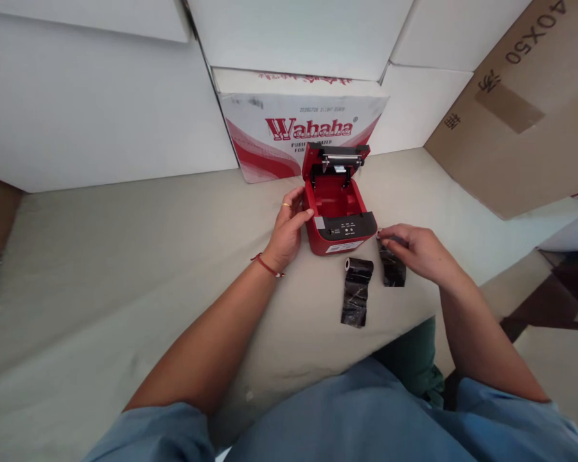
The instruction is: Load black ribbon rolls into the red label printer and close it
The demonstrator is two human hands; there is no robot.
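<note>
A small red printer (338, 215) stands on the beige table (125, 269) with its lid flipped up and its red paper bay bare. My left hand (289, 231) rests against the printer's left side, fingers curled on its edge, a ring on one finger. My right hand (417, 250) pinches the top of a roll in crinkled black wrap (394, 269), just right of the printer's front. A second roll in black wrap (356, 292) lies loose on the table in front of the printer, untouched.
A white and red "Wahaha" carton (289, 128) stands right behind the printer. White boxes (101, 102) line the back. A brown cardboard box (525, 109) leans at the right. The table's front edge runs close to my body; floor and dark furniture (559, 295) show at right.
</note>
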